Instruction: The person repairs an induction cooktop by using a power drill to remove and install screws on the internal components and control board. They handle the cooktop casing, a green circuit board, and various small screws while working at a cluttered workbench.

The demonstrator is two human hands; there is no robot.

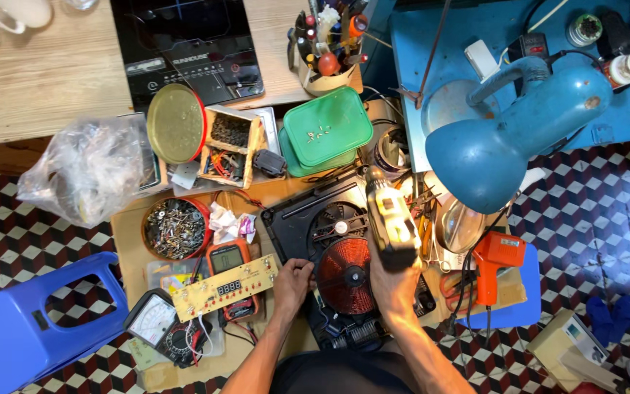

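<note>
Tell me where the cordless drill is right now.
In the head view the cordless drill is right of centre, gripped in the right hand above the copper coil, just left of the blue lamp.

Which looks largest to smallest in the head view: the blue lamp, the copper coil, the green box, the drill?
1. blue lamp, though it is nearer the camera
2. green box
3. copper coil and drill in the right hand: alike, unranked

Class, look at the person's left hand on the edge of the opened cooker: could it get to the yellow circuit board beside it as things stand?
Probably yes. The left hand rests on the cooker, beside the yellow circuit board, which lies uncovered on top of the orange meter.
</note>
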